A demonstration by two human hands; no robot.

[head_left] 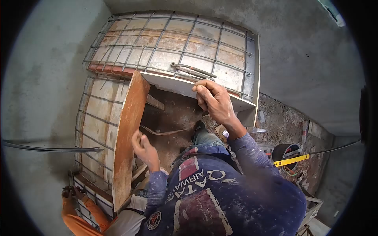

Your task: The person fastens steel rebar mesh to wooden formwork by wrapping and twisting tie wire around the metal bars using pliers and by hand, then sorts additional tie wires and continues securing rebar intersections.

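My right hand is raised over the near edge of the upper formwork, fingers curled in and thumb pressed to them; anything held is too small to make out. Just beyond it, pincers with long handles lie on the rebar mesh. My left hand hovers beside a reddish-brown wooden board, thumb apart from the loosely bent fingers, with nothing visible in it. This board stands on edge along the left formwork, and I cannot tell whether the hand touches it.
A co-worker's orange sleeves and hands show at lower left by the left mesh. Black rods jut in from the left. At right are a black bucket with tools and a yellow spirit level. Concrete walls surround the formwork.
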